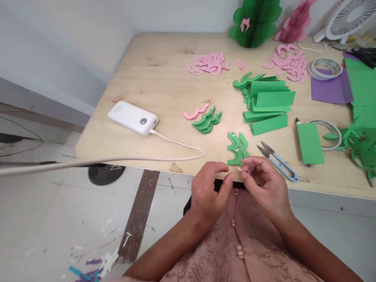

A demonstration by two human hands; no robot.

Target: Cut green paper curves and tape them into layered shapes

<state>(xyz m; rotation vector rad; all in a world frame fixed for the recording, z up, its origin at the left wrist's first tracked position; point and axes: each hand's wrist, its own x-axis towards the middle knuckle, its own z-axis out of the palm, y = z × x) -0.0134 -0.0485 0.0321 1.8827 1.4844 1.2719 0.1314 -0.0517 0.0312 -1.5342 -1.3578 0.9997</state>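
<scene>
My right hand [266,184] pinches a tiny white strip [239,169] between thumb and forefinger at the table's front edge. Beside it, my left hand [210,188] is curled, its thumb and forefinger apart with nothing visible between them. Just beyond my fingertips lie wavy green paper cutouts [237,150], some bearing small white strips. Farther left rests another stack of green wavy cutouts [206,121] next to a pink wavy cutout [196,112]. Blue-handled thread snips [279,162] lie to the right of my right hand, blades apart.
A white power bank [132,117] with a cable sits on the left. Folded green papers [270,102], pink cutout piles [210,64], tape rolls [326,69] and a marker under green card [310,143] lie around. Paper honeycombs [258,23] and a white fan [351,17] stand behind.
</scene>
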